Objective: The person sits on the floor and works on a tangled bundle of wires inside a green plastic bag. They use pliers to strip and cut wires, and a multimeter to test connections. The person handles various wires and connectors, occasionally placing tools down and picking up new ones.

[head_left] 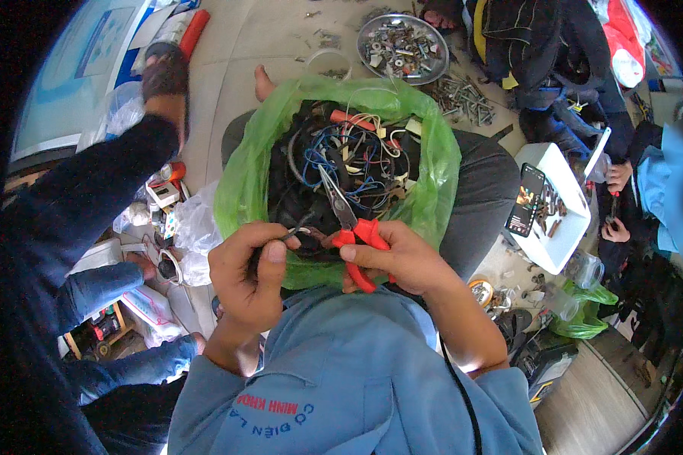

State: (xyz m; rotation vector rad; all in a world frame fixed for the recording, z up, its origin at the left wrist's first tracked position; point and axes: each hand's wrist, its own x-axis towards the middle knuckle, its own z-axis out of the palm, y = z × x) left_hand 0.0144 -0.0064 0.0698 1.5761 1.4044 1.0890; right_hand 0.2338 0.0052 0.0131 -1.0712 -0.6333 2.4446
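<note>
A green plastic bag point(239, 182) lies wide across my lap, full of tangled wires point(357, 163) in black, blue, white and red. My right hand point(406, 258) is closed round the red handles of long-nose pliers point(345, 212), whose metal jaws point away from me over the wires. Between thumb and fingers, my left hand point(254, 265) pinches a dark cable point(290, 234) at the near side of the bag. Its end lies left of the pliers, apart from their jaws. Part of the cable is hidden behind my fingers.
Beyond the bag stands a metal bowl point(440, 70) of screws and small hardware, with loose bolts point(467, 98) beside it. On the right, a phone point(525, 201) leans against a white box point(569, 235) of rusty pieces. Co-workers' legs and a co-worker's hands point(617, 230) are close by.
</note>
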